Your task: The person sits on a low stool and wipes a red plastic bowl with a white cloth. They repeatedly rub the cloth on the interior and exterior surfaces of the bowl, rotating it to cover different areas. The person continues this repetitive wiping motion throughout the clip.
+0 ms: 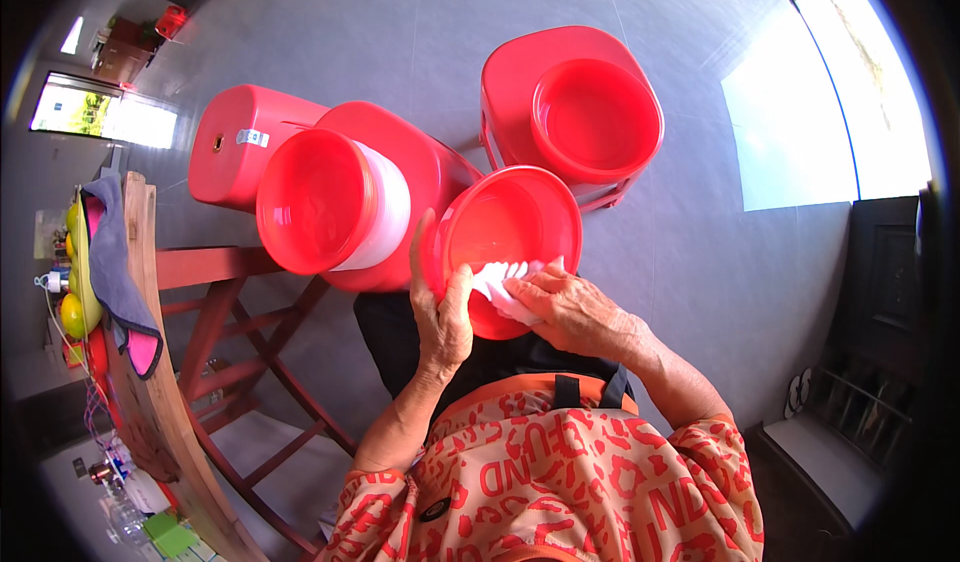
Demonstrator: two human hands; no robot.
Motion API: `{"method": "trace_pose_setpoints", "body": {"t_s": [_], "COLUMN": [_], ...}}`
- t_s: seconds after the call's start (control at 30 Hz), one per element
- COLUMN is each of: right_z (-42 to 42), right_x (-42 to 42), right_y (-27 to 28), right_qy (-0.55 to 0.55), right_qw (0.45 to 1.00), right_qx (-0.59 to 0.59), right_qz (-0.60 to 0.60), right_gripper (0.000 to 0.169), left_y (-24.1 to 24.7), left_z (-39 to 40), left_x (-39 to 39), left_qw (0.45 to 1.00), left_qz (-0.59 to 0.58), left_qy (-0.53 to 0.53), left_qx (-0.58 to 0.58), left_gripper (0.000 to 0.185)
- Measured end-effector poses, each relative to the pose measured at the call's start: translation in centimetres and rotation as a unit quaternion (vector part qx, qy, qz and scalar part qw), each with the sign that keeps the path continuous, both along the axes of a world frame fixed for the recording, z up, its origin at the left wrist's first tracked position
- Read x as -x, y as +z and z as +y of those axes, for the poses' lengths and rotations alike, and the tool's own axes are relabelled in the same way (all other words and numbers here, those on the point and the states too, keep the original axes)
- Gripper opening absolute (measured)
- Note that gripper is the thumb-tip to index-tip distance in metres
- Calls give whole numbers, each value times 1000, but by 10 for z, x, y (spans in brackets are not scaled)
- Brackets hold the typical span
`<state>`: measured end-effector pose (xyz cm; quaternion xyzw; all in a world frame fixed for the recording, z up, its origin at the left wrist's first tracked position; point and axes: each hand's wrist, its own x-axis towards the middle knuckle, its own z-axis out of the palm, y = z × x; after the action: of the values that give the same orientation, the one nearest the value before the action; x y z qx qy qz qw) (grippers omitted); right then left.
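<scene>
A red plastic basin (pixel 499 221) is tilted above my lap. My left hand (pixel 442 307) grips its left wall, thumb at the rim and fingers outside. My right hand (pixel 566 307) presses a crumpled white cloth (pixel 502 288) against the inner wall nearest me. To the left, a stack of red basins (pixel 315 198) with white sheeting around its outer side rests on a red plastic stool (pixel 442 161). Ahead on the right, another red basin (pixel 596 116) sits on a second red stool (pixel 517 59).
Another red plastic piece (pixel 240 149) with a small sticker stands at the far left. A wooden table edge (pixel 142 262) carries a grey and pink cloth (pixel 124 269). Below it are dark red wooden bars (pixel 225 337). Grey tiled floor (pixel 360 44) surrounds the stools.
</scene>
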<state>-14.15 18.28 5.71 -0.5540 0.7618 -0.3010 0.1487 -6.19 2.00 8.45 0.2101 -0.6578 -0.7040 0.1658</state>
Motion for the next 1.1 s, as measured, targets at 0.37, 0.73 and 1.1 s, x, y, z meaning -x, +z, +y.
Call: {"method": "trace_pose_setpoints", "body": {"t_s": [0.37, 0.73, 1.1], "right_z": [-22, 2, -20], "right_x": [12, -11, -10], "right_y": [-8, 8, -9], "right_qy": [-247, -61, -236], "right_qw": [961, 997, 967], "right_qx": [-1, 43, 73], "right_qz": [126, 26, 63], "right_gripper": [39, 48, 34], "left_y": [-7, -6, -8], "left_z": [4, 2, 9], "left_x": [-17, -12, -18], "left_qw": [997, 995, 996], "left_qz": [-73, -33, -26], "left_qy": [14, 83, 71], "left_qx": [36, 34, 45], "left_gripper": [47, 23, 33]}}
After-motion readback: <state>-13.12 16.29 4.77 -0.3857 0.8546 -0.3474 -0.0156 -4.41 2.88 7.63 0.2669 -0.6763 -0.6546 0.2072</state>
